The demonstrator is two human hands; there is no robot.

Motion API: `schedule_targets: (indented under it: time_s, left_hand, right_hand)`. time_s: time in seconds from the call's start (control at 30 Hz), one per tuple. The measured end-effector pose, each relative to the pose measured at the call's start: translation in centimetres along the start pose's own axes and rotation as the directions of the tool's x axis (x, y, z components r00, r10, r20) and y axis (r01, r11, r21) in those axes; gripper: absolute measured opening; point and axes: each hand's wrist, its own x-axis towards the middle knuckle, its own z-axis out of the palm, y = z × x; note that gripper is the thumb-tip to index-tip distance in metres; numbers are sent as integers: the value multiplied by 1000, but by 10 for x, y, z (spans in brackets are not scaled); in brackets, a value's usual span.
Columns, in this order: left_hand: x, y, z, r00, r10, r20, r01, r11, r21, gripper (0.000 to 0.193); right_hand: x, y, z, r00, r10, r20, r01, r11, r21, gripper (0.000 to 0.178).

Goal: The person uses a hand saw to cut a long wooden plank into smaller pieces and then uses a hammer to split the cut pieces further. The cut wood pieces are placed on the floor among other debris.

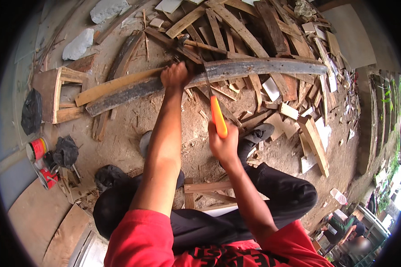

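My right hand is closed round the orange and yellow handle of a handsaw. Its narrow blade runs away from me and meets a long, weathered grey wooden beam near the middle. How deep the blade sits in the wood is too small to tell. Just left of the blade, my left hand grips the beam from above with bent fingers. The beam lies crosswise in front of me, raised on other timber. A lighter plank lies along its far side at the left.
A heap of scrap boards spreads behind the beam. What looks like a hammer rests there. At left stand a wooden frame box, paint cans and black bags. Another person is at lower right.
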Motion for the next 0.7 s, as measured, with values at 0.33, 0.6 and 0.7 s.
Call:
schedule_targets:
  time_s: [0.33,0.6,0.7]
  left_hand:
    - [-8,26,-31,998,-26,61,23,998,58,49]
    - [-6,11,-24,998,-17,-65,20,999,36,47]
    - [-7,13,-26,1000,-18,-11,19,999,32,45]
  right_hand:
    - [22,5,-1,997,62,36,-66,992,110,28]
    - [-110,29,-45,993,31,111,-32,999,13,14]
    - [-40,15,-29,999,-40,25,37,994,103,16]
